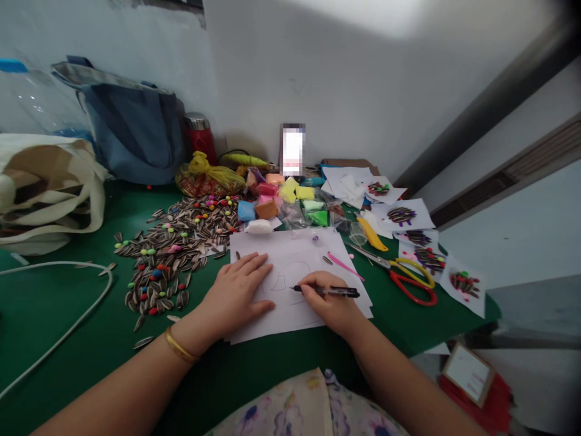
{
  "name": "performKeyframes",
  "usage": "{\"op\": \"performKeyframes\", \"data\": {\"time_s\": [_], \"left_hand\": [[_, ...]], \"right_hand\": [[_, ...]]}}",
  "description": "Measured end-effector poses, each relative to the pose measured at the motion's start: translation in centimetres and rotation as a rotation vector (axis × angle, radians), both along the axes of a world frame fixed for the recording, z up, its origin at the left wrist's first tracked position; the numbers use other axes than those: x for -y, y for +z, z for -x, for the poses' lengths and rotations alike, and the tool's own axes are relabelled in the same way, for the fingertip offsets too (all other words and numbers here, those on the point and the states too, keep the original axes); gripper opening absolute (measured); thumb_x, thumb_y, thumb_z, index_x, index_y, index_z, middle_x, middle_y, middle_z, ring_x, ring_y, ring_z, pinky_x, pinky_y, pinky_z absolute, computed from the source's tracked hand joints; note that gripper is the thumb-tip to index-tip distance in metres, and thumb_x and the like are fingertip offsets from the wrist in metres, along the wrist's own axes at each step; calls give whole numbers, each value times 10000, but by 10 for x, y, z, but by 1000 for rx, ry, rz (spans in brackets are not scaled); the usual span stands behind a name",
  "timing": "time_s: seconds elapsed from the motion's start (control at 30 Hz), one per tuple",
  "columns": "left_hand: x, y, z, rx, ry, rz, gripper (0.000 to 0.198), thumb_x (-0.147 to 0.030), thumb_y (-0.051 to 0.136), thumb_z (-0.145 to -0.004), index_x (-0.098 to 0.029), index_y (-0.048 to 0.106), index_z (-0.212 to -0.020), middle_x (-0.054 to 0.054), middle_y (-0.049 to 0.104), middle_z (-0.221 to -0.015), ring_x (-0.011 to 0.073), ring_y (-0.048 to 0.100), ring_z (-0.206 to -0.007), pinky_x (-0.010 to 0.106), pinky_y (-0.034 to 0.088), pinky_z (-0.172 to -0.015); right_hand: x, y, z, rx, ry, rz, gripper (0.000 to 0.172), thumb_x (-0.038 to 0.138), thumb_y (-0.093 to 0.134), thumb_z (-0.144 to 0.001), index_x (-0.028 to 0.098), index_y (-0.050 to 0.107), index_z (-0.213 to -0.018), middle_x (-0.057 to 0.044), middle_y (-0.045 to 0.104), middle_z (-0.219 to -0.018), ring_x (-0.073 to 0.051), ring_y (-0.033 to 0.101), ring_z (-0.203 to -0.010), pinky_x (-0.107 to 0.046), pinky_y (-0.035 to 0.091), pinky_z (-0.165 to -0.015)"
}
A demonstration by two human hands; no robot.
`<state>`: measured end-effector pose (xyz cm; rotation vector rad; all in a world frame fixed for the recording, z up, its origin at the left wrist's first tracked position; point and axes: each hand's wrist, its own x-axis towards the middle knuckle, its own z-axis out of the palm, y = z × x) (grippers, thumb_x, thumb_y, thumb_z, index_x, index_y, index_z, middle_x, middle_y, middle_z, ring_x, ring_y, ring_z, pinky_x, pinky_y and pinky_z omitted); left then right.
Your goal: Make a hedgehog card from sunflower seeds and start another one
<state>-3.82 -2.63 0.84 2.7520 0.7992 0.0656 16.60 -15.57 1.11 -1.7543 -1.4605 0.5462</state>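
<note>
White paper [258,324] lies stacked in front of me on the green table. My left hand [238,293] rests flat on its left side, fingers spread and holding nothing. In my right hand [329,303] a black pen [338,291] is gripped, its tip at or just above the sheet. Thin drawn lines, a curve and a small angular shape, show left of the tip. A pink plastic tool [345,265], a sunflower seed [327,260] and a small purple bead [315,238] lie on the paper's upper right part.
Striped sunflower seeds [181,242] mixed with coloured ones spread at left. Packs of coloured clay [267,209] sit behind the paper, before a propped phone [293,148]. Scissors [411,281] and seed-decorated cards [463,284] lie right. Bags, a red flask [200,136] and a white cable [72,330] are left.
</note>
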Motion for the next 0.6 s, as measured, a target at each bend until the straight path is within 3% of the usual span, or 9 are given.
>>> {"op": "performKeyframes", "data": {"time_s": [0.4, 0.6], "left_hand": [[0, -2, 0, 21, 2, 10, 700, -508, 645, -791, -286, 457, -1427, 27, 342, -1570, 310, 293, -1434, 521, 294, -1103], [0, 1, 0, 19, 6, 17, 704, -503, 653, -787, -289, 456, -1428, 26, 345, -1569, 313, 292, -1434, 513, 289, -1111]], "right_hand": [[-3, 2, 3, 64, 53, 42, 138, 209, 586, -870, 231, 714, -918, -5, 734, -894, -169, 670, -852, -282, 501, -775], [-3, 0, 4, 88, 12, 24, 138, 211, 568, -865, 222, 705, -868, -14, 722, -850, -177, 659, -817, -286, 488, -742]]}}
